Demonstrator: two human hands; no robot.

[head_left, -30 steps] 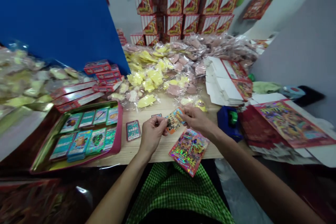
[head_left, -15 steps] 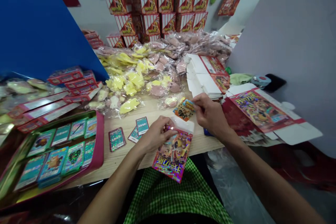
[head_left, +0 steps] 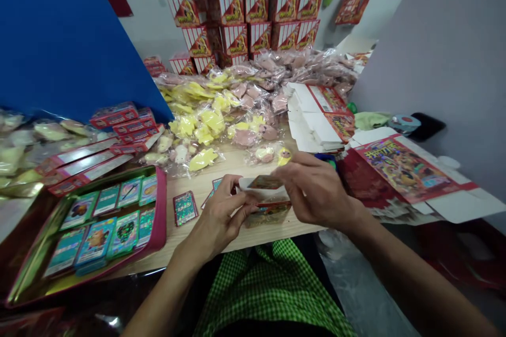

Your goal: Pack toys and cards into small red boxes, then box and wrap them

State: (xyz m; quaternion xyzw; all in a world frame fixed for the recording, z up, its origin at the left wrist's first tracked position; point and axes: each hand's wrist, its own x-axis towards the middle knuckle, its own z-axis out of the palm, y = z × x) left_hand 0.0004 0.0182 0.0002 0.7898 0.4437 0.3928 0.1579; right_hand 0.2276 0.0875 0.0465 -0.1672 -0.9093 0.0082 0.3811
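My left hand (head_left: 227, 210) grips the near-left side of a small printed packet (head_left: 269, 217), tipped so its white mouth faces up. A dark picture card (head_left: 266, 182) shows in that mouth. Closed and slightly blurred, my right hand (head_left: 316, 189) is at the packet's right end, its fingertips beside the card; what they pinch is hidden. Left of the packet lies a teal card (head_left: 185, 208), with more cards (head_left: 216, 184) partly covered by my left hand. Just beyond my right fingers sits a small yellow item (head_left: 283, 156).
A pink-rimmed tin (head_left: 160, 210) of cards stands at left, near red boxes (head_left: 136, 129). Bagged yellow and pink plush pieces (head_left: 209, 121) fill the back, before stacked boxes (head_left: 259, 8). Flattened cartons (head_left: 316, 126) and a large printed sheet (head_left: 403, 168) lie at right.
The packet has turned from hanging with its printed front showing to mouth-up. The card from my right hand is now in its mouth, and that hand has moved nearer. The view shifted slightly left.
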